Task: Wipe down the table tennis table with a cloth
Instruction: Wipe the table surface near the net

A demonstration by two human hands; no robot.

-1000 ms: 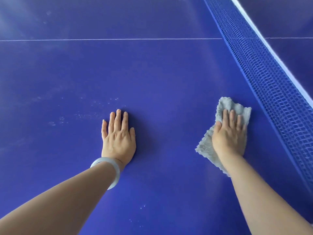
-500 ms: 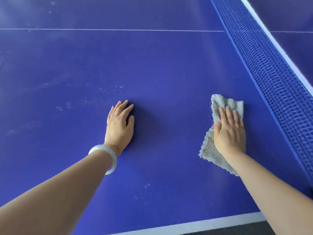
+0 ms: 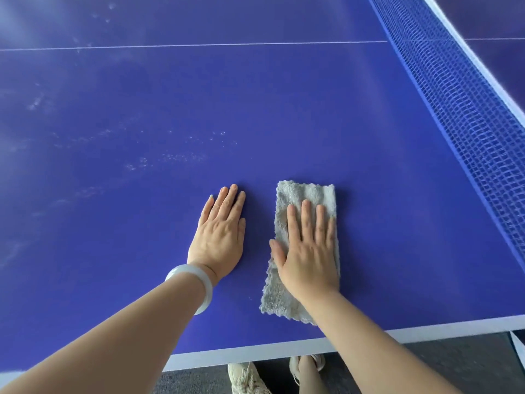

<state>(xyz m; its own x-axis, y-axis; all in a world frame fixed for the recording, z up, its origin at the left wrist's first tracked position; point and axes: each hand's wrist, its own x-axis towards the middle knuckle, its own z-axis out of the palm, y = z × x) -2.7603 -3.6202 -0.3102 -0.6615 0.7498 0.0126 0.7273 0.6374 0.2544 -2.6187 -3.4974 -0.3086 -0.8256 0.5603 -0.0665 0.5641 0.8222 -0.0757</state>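
Right hand pressing cloth flat on worktop, close to the near edge; wiping judged under way.

The grey cloth [image 3: 306, 191] lies under the right hand [image 3: 308, 251], its long axis running away from the white edge line [image 3: 255, 351]. The fingers [image 3: 305, 220] are straight and pressing, not gripping. The left hand [image 3: 220, 237] rests flat with its fingers straight on the bare worktop [image 3: 284, 109], just beside the cloth but apart from it. Pale specks [image 3: 170, 159] lie further out and to the left. Judgement: a stroke toward them would meet the left hand first.
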